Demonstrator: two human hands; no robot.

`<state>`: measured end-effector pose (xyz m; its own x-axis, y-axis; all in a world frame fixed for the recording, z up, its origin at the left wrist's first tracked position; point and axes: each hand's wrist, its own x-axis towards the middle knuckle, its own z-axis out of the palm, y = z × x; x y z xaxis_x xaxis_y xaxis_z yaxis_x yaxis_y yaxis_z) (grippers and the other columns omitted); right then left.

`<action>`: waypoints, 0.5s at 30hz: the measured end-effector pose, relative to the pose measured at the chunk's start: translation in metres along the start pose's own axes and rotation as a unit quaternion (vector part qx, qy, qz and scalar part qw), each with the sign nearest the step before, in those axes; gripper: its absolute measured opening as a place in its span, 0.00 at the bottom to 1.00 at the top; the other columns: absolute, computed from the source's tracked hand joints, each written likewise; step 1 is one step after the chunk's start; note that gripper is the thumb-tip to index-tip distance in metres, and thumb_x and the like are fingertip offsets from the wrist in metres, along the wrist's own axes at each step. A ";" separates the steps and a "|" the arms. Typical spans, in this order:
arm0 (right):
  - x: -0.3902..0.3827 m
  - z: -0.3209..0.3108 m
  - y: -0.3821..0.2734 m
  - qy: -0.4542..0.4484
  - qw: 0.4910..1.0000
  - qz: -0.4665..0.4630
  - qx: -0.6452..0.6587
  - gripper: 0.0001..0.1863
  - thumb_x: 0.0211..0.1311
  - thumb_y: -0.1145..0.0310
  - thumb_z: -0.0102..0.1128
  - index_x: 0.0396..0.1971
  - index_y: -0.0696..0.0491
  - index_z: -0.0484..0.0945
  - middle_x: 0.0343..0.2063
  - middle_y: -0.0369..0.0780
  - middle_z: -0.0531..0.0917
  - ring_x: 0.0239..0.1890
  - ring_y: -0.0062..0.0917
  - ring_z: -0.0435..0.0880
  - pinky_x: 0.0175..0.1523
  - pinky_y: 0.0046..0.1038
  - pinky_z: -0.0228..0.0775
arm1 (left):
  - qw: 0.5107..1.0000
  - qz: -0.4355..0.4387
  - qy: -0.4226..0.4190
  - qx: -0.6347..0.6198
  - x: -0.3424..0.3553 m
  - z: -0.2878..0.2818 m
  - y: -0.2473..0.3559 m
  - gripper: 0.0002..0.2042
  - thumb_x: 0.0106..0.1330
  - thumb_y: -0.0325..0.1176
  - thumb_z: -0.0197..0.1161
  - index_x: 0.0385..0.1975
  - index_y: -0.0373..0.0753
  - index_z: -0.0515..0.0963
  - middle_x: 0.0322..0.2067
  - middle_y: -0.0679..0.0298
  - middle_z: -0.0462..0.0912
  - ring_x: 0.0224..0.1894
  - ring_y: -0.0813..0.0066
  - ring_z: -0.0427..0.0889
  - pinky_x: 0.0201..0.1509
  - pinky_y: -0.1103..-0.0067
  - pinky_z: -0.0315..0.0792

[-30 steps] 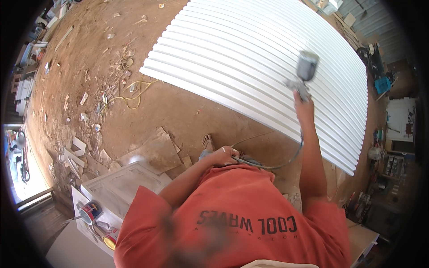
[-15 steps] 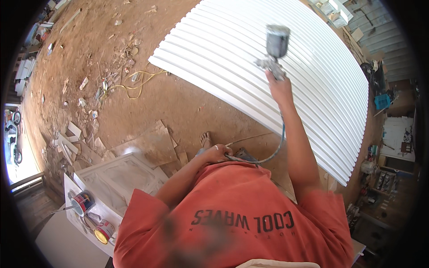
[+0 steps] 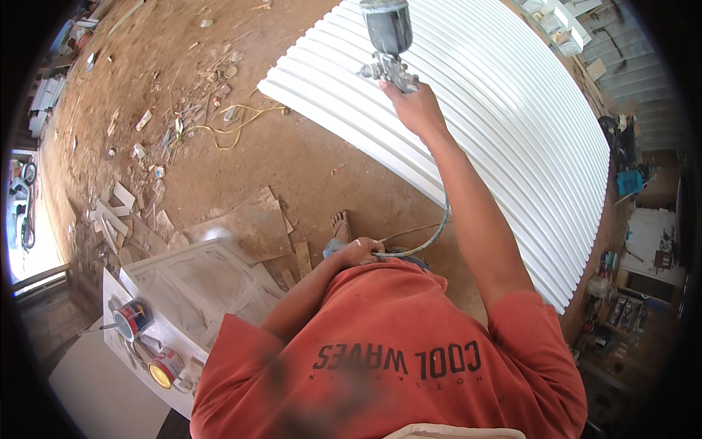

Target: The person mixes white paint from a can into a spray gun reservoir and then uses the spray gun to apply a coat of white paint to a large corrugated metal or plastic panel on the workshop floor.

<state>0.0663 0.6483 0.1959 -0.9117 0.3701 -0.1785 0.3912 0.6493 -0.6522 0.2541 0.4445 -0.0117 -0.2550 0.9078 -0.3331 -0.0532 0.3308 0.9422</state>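
Note:
My right hand (image 3: 415, 110) is wrapped round the grip of a metal spray gun (image 3: 391, 72) with a dark upright cup (image 3: 387, 28) on top, held out over white corrugated sheeting (image 3: 526, 161). A hose (image 3: 439, 233) hangs below that hand and runs to my left hand (image 3: 358, 250), which is closed on it at my waist, beside the hem of my red shirt. My bare foot (image 3: 339, 224) shows beyond my left hand on the dirt floor.
At lower left, a pale panel (image 3: 190, 278) lies beside open cans (image 3: 132, 320) on a board. Scrap wood (image 3: 117, 212), debris and a yellow cord (image 3: 227, 128) litter the dirt floor (image 3: 175, 88). Tools and shelving (image 3: 643, 241) line the right side, with a motorbike (image 3: 28, 197) at far left.
My right arm and the spray gun have swept leftward and up across the sheeting, the hose following. My left hand stays at my waist on the hose.

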 end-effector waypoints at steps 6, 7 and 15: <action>-0.060 -0.045 0.086 0.059 0.992 0.106 0.021 0.32 0.60 0.42 0.60 0.41 0.61 0.81 0.33 0.53 0.85 0.41 0.48 0.84 0.47 0.41 0.73 | 0.998 0.011 -0.028 0.049 0.017 -0.009 0.014 0.12 0.55 0.38 0.65 0.29 0.35 0.79 0.26 0.53 0.81 0.29 0.67 0.76 0.35 0.70 0.70; -0.069 -0.048 0.118 0.084 0.987 0.136 0.027 0.32 0.60 0.42 0.61 0.40 0.62 0.81 0.33 0.53 0.85 0.40 0.47 0.84 0.47 0.40 0.73 | 0.997 0.000 -0.039 0.066 0.021 -0.011 0.016 0.11 0.54 0.38 0.64 0.29 0.35 0.79 0.25 0.53 0.81 0.28 0.66 0.76 0.35 0.70 0.70; -0.194 -0.123 0.246 0.322 0.876 0.296 0.202 0.22 0.65 0.48 0.63 0.19 0.50 0.75 0.12 0.30 0.69 0.11 0.15 0.65 0.16 0.23 0.56 | 0.986 -0.008 -0.138 0.094 0.064 -0.014 0.029 0.11 0.55 0.37 0.66 0.28 0.34 0.79 0.23 0.56 0.81 0.26 0.70 0.75 0.33 0.72 0.71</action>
<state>0.3546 0.8175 0.1607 -0.2538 0.9451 -0.2058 0.5763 -0.0231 -0.8169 0.2230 0.5083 -0.0048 0.0174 0.9291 -0.3693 0.1307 0.3641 0.9221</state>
